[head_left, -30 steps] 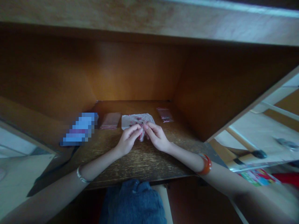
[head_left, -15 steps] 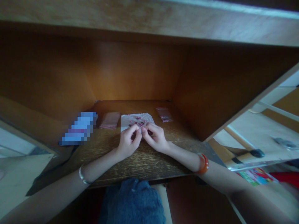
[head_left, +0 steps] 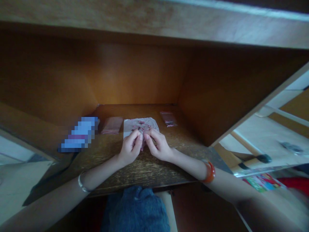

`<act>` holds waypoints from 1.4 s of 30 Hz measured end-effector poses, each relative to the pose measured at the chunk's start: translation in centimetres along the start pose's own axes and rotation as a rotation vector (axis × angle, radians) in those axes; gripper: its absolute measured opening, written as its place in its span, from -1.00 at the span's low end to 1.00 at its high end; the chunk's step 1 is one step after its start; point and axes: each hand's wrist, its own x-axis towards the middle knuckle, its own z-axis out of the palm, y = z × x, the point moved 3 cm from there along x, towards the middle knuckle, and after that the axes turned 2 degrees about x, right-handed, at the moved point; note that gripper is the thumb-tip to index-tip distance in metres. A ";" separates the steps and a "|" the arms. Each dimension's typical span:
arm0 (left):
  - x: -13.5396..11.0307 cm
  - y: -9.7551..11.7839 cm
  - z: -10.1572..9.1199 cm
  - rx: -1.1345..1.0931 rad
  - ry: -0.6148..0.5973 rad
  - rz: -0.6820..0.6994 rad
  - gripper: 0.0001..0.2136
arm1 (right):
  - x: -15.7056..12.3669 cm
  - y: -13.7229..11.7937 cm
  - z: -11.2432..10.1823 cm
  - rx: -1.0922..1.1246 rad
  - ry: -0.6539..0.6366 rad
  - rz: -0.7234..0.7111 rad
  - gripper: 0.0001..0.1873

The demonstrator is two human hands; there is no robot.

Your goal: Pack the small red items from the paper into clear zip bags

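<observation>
My left hand (head_left: 130,147) and my right hand (head_left: 158,144) meet over the near edge of a white sheet (head_left: 127,125). On each, thumb and forefinger are pinched together, with the fingertips close to each other. What they pinch is too small to make out. A small reddish strand or piece (head_left: 142,148) shows below the fingertips, between the hands. Several small red and dark bits (head_left: 140,122), like beads, lie scattered on the sheet, partly hidden by my fingers.
Left of the sheet lies a clear plastic bag (head_left: 112,125); a smaller bag (head_left: 169,119) with dark bits inside is at the right. A blurred-out blue, screen-like object (head_left: 79,133) leans at the left. Wooden walls (head_left: 137,74) enclose the worn desk top (head_left: 154,170) at back and sides.
My fingertips have drawn slightly apart, and the right hand's fingers are a little straighter. The reddish piece now shows below them. The whole view has shifted slightly.
</observation>
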 end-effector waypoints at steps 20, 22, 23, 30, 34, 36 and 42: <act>0.7 -1.2 -1.0 0.175 0.140 0.094 -0.91 | -0.4 1.7 -0.2 -0.008 0.052 0.139 -0.72; 0.9 -0.7 -1.0 0.277 0.164 0.186 -0.94 | -0.4 1.8 -0.2 -0.015 0.047 0.140 -0.72; 0.9 -0.5 -1.0 0.338 0.157 0.217 -0.96 | -0.4 1.9 -0.2 -0.020 0.046 0.139 -0.72; 0.6 -0.9 -1.0 0.602 0.097 0.291 -0.80 | -0.4 1.6 -0.3 -0.084 0.048 0.098 -0.72; 0.6 -1.0 -0.6 0.692 0.051 0.288 -0.78 | -0.4 1.5 -0.3 -0.096 0.043 0.118 -0.71; 0.7 -1.0 -0.6 0.738 0.051 0.263 -0.76 | -0.4 1.7 -0.4 -0.088 0.064 0.174 -0.70; 1.0 -1.2 -0.9 0.845 0.083 0.181 -0.67 | -0.6 3.7 0.0 0.218 0.213 0.561 -0.59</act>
